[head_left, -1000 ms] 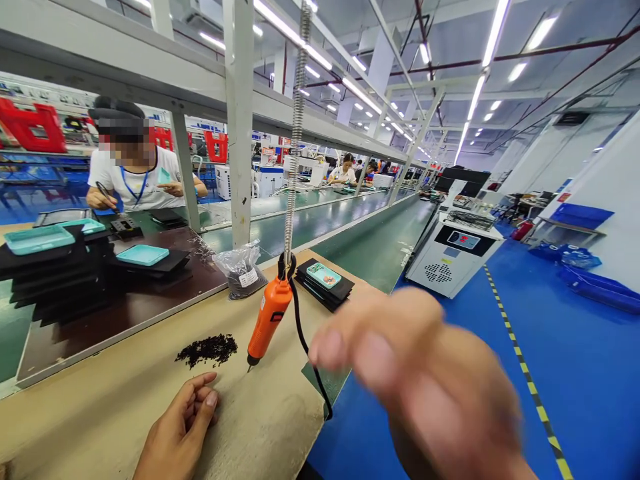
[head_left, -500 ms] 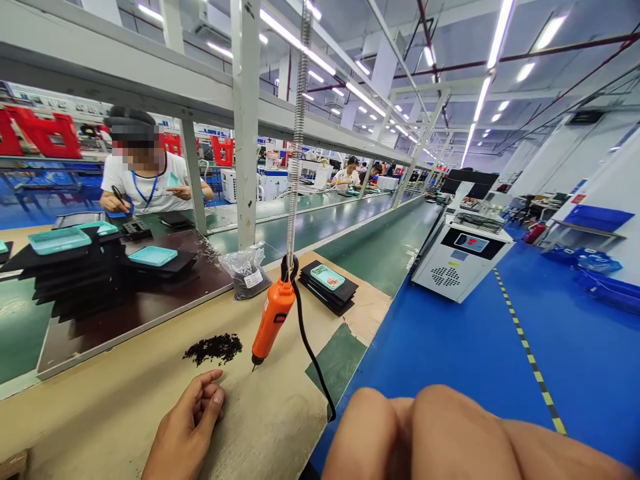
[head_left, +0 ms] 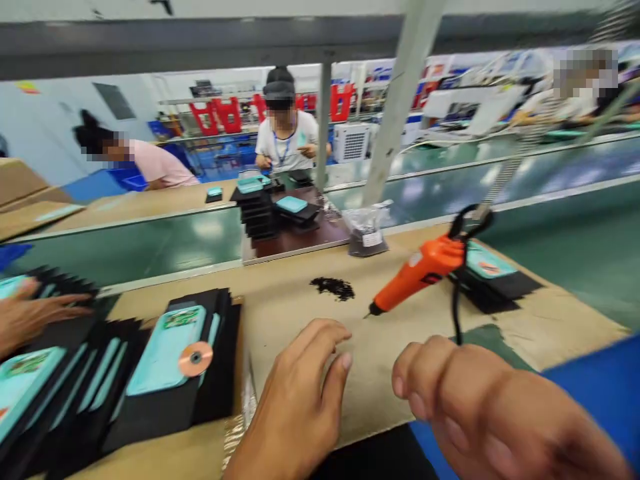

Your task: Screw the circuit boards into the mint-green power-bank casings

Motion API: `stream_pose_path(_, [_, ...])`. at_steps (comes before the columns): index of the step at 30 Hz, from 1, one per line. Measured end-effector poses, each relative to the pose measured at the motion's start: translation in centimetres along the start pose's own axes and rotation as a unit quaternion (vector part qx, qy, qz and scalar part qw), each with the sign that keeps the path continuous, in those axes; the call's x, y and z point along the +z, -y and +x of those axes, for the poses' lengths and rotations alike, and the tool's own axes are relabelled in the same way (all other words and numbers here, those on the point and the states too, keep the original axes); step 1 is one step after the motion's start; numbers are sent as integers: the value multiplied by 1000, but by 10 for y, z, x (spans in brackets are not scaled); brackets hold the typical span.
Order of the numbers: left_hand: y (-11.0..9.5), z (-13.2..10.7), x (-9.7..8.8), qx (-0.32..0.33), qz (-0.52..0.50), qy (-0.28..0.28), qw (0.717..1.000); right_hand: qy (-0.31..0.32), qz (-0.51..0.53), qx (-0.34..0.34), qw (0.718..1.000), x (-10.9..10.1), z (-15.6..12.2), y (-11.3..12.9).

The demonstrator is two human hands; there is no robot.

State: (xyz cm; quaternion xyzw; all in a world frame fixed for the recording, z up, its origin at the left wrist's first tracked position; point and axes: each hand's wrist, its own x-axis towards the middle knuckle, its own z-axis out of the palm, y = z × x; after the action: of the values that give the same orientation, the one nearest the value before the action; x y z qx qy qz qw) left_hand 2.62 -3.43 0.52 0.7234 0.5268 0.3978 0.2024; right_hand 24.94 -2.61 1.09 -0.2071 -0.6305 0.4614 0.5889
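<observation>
My left hand (head_left: 300, 393) is over the tan work surface, fingers gently bent and thumb apart, with nothing between them. To its right, my right hand (head_left: 480, 400) is closed in a loose fist, and no object shows in it. Just beyond my hands, an orange electric screwdriver (head_left: 417, 273) hangs tilted from a coiled spring, its bit pointing down and left. A pile of small black screws (head_left: 334, 288) lies beyond my left hand. Left of my hands, a turquoise plastic shell (head_left: 167, 347) with a green circuit board and a copper-coloured coil (head_left: 195, 359) rests on black sheets.
Another person's hand (head_left: 40, 313) reaches over stacked shells at far left. A clear bag (head_left: 367, 230) stands behind the screws. Another shell (head_left: 487, 261) lies on black sheets behind the screwdriver. Across the line, a co-worker (head_left: 287, 137) sits by stacked black sheets (head_left: 257, 213).
The view has swung left, bringing the left-hand stacks and another person's hand into sight. My right fist has come further into view. The screwdriver now appears more tilted.
</observation>
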Motion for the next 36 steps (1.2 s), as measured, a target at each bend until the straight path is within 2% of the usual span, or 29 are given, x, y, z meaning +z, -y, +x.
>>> stream_pose_path(3, [-22,-32,-58,-17,140,-120,983,18,53,74,996,11,4,-54])
stream_pose_path(6, [-15,-52,-107,-98,274,-223,931,24,23,190,981,15,-10,-101])
stream_pose_path(8, [-2,-57,-127,-156,314,-252,902,32,-12,237,971,15,-20,-119])
stream_pose_path(10, [10,-60,-135,-209,325,-252,887,49,-50,255,964,16,-25,-126])
stream_pose_path(13, [19,-67,-133,-257,308,-221,889,69,-80,266,958,17,-27,-123])
stream_pose_path(17, [20,-79,-121,-252,313,-167,900,62,-74,273,957,13,-26,-121])
stream_pose_path(21, [23,-83,-111,-250,334,-151,896,54,-78,263,960,12,-28,-125])
stream_pose_path(31, [20,-77,-104,-260,308,-194,894,59,-96,267,957,13,-30,-127])
stream_pose_path(36, [19,-78,-101,-230,310,-224,895,58,-102,271,955,13,-29,-126])
